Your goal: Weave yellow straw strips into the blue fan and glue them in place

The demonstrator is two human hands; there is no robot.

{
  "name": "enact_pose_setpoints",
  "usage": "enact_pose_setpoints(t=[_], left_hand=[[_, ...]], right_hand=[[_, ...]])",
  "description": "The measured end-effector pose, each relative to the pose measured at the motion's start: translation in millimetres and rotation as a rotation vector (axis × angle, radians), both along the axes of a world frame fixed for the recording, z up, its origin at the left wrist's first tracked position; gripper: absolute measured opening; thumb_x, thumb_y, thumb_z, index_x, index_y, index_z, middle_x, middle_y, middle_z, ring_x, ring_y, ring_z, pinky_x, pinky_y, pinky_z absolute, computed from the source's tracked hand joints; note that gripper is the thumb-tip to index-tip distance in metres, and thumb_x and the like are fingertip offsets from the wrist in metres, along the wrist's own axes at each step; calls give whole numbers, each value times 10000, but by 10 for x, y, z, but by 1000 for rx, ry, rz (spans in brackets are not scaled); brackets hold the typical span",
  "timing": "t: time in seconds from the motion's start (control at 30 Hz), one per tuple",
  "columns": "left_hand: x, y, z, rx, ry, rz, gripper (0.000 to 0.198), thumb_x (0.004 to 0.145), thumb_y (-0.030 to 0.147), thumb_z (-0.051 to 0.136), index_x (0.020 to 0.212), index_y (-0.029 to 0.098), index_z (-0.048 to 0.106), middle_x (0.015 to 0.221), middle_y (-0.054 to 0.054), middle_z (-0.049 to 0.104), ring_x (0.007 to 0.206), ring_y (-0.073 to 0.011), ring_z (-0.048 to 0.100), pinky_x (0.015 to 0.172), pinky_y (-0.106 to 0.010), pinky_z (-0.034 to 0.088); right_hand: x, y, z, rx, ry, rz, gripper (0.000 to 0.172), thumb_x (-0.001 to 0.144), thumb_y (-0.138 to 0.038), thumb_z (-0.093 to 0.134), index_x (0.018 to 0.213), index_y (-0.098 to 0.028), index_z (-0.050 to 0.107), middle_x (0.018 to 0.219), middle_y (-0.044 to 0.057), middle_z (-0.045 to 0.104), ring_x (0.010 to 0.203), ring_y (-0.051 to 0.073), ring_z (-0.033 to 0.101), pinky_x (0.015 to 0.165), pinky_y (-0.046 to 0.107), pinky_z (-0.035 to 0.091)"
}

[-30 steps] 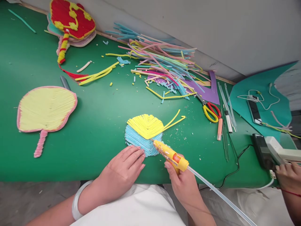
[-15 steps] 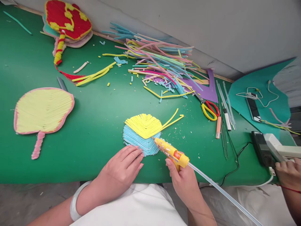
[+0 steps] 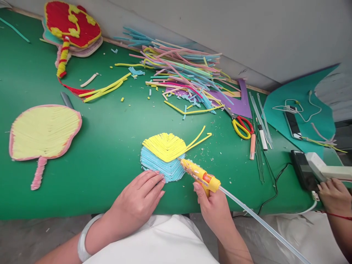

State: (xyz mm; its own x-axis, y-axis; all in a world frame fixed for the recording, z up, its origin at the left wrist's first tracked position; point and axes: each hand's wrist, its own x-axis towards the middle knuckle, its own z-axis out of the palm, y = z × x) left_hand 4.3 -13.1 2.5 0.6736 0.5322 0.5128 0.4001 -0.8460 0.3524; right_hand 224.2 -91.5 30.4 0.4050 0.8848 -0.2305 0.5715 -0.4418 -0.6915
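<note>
A small round piece, yellow on top and light blue below, lies on the green table in front of me. My left hand rests flat with fingers stretched out, fingertips touching the blue lower edge. My right hand is closed round a yellow glue gun. Its nozzle touches the right edge of the piece, where yellow meets blue. A clear glue stick trails from the gun's back toward the lower right. Two loose yellow strips stick out from the piece to the right.
A heap of coloured strips lies at the back. Yellow-handled scissors, a pen and thin rods lie to the right. A yellow fan lies left, a red fan far left. Another person's hand holds a white tool at right.
The view has drifted, so everything sits slightly further left and lower. The glue gun's nozzle stays on the piece's right edge; my left hand keeps its place.
</note>
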Motion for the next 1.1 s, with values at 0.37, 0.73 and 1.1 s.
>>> enact_pose_setpoints(t=[0.37, 0.73, 1.1], left_hand=[[-1, -11, -8, -14, -3, -1, 178, 926, 100, 598, 1076, 64, 685, 1064, -118, 739, 1039, -246, 669, 958, -431, 577], [3, -6, 1, -9, 6, -2, 187, 925, 100, 596, 1089, 72, 680, 1066, -115, 738, 1041, -244, 672, 956, -423, 579], [7, 2, -1, -12, 7, -11, 186, 926, 92, 592, 1089, 66, 679, 1065, -119, 736, 1035, -242, 669, 950, -424, 584]], right_hand=[[35, -18, -24, -9, -10, -54, 484, 924, -655, 445, 886, -196, 594, 574, -21, 522, 489, 156, 474, 473, 274, 368], [72, 54, 5, -6, -44, -64, 515, 905, -686, 417, 833, -206, 587, 511, -30, 481, 463, 165, 471, 452, 279, 360], [105, 79, 23, -11, -64, -79, 561, 889, -722, 403, 815, -202, 601, 495, -14, 489, 457, 174, 475, 437, 282, 365]])
